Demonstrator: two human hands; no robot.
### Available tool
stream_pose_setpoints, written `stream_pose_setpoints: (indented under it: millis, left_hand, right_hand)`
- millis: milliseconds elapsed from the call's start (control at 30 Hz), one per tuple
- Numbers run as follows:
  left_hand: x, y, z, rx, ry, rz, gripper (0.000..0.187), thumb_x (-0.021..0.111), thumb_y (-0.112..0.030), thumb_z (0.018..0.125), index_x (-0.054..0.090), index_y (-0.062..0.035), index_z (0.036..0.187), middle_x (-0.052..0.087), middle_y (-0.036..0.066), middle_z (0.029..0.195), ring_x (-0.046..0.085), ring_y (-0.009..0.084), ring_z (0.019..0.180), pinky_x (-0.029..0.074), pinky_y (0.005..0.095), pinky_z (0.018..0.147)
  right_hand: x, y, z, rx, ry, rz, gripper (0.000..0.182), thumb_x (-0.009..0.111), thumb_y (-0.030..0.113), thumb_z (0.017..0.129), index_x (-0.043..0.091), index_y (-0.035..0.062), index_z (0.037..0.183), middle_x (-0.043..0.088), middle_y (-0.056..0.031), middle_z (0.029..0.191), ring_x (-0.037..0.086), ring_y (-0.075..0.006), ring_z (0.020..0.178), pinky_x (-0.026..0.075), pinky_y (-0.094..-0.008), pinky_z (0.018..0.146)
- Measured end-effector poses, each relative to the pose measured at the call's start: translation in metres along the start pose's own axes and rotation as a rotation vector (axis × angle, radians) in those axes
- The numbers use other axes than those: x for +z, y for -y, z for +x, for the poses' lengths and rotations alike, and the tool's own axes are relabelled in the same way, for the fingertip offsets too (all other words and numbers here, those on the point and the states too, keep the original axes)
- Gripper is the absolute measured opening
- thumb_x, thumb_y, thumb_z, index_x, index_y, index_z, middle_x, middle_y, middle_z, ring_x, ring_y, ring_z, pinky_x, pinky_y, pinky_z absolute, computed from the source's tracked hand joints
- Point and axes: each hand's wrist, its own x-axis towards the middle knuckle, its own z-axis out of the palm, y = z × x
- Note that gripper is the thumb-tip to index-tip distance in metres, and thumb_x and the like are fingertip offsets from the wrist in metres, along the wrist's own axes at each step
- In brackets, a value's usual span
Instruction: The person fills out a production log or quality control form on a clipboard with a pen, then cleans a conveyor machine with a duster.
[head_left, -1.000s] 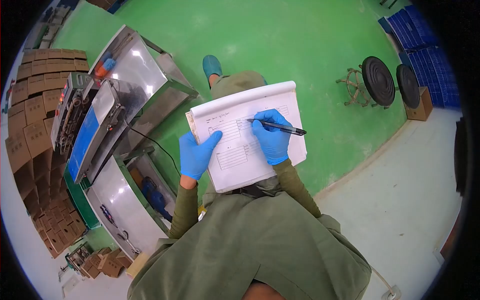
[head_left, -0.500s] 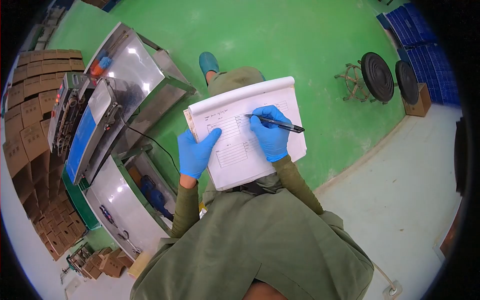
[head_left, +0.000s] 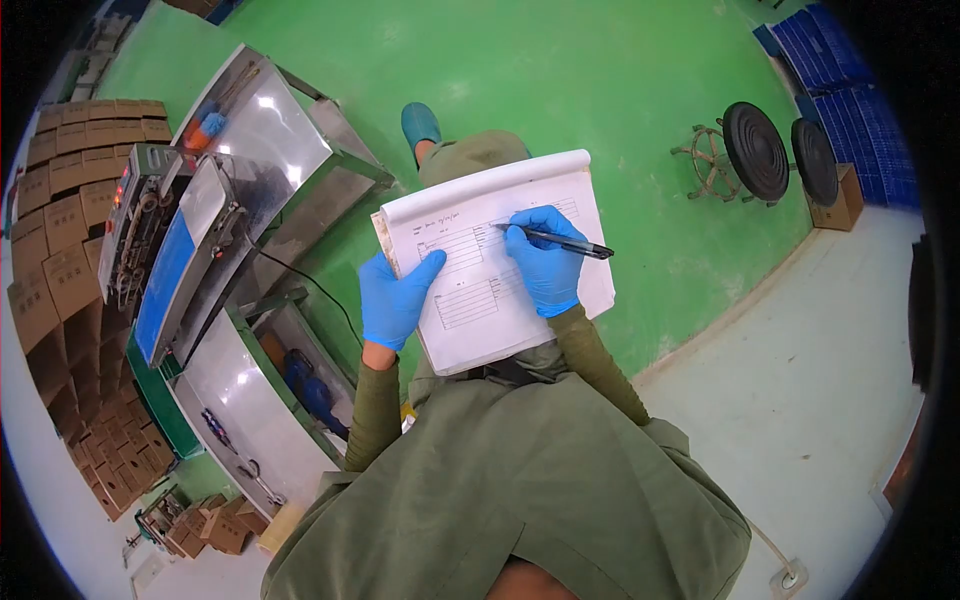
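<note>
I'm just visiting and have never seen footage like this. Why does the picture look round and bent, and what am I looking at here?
The camera sits on a person's head and looks down with a very wide lens, which bends the edges. The green cloth at the bottom is their own clothing. Both hands wear blue gloves. The left hand steadies a pad of paper forms by its edge, and the right hand holds a black pen with its tip on the top sheet. Beside the person stands a metal machine with shiny trays, with stacked cardboard boxes behind it. On the green floor are two black round stools and blue crates.
</note>
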Motion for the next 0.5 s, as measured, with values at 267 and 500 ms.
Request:
stream_pose_setpoints:
  millis: [267, 500]
  left_hand:
    - [-0.0012, -0.0007, -0.0004, 0.012, 0.002, 0.01, 0.029, 0.074, -0.01, 0.086, 0.068, 0.0099, 0.106, 0.073, 0.013, 0.097, 0.068, 0.0145, 0.082, 0.055, 0.0292, 0.073]
    - [0.0012, -0.0035, -0.001, 0.029, -0.012, -0.01, 0.027, 0.074, -0.007, 0.084, 0.068, 0.0097, 0.104, 0.073, 0.013, 0.095, 0.067, 0.0144, 0.079, 0.055, 0.0289, 0.071]
  right_hand:
    - [-0.0015, -0.0069, 0.0006, 0.005, -0.015, 0.01, 0.009, 0.071, -0.001, 0.08, 0.065, 0.0018, 0.086, 0.066, -0.0013, 0.077, 0.06, -0.0053, 0.069, 0.051, -0.0214, 0.065]
    - [0.0001, -0.0022, 0.001, 0.002, -0.011, 0.032, 0.009, 0.07, -0.001, 0.08, 0.065, 0.0018, 0.086, 0.065, -0.0011, 0.076, 0.059, -0.0052, 0.068, 0.051, -0.0213, 0.064]
